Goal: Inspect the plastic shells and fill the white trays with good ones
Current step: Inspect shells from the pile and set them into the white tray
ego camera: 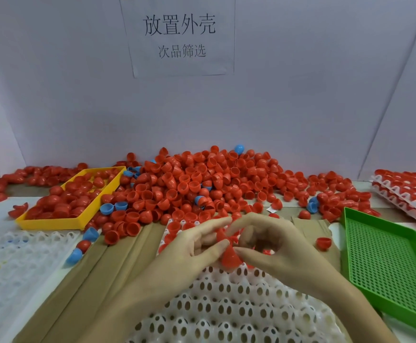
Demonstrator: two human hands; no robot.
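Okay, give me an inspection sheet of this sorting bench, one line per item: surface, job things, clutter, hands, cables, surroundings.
Surface: table covered with flattened brown cardboard.
Job's things: big pile of red shells at the back; white tray in front, mostly unfilled; filled trays stacked far right; another white tray at left.
Clutter: yellow tray holding red shells; green mesh tray with nothing in it; scattered blue shells; one stray red shell beside the green tray.
Hands: left hand and right hand both pinch a red shell over the tray.
Cables: nothing seen.
Surroundings: white partition with a printed paper sign.
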